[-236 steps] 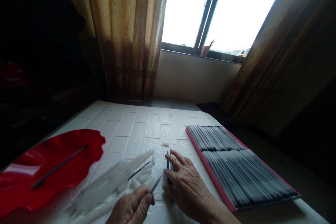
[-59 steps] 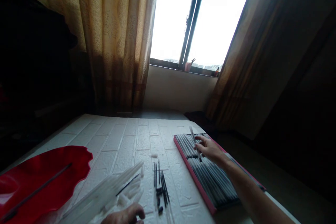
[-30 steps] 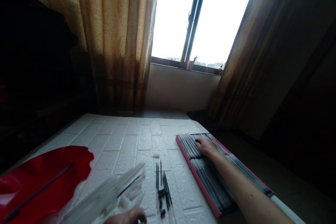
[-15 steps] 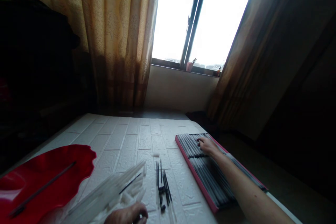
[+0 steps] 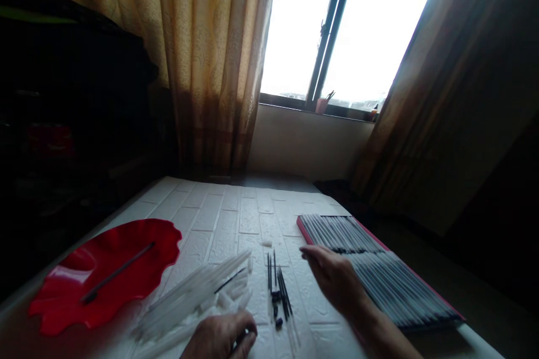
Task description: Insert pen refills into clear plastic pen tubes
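My left hand [image 5: 223, 336] is at the bottom edge with its fingers curled round something small and dark that I cannot make out. Just left of it lies a pile of clear and whitish pen tubes [image 5: 197, 289], with one dark refill on top. Several dark pen refills [image 5: 283, 291] and small black caps [image 5: 278, 323] lie in front of my hands. My right hand [image 5: 332, 275], a little blurred, is over the table left of a box of pens [image 5: 391, 280]. Its fingers stretch forward and nothing shows in them.
A red wavy-edged plate [image 5: 155, 286] stands at the left with one pen [image 5: 120, 272] in it. A small white piece [image 5: 266, 243] lies on the white brick-pattern tabletop [image 5: 219, 213]. Beyond are curtains [image 5: 214, 56] and a window with a pink cup [image 5: 321, 105] on its sill.
My right hand has pulled back from over the box of pens, leftwards and towards me. The view has swung a little left. My left hand stays curled near the tubes.
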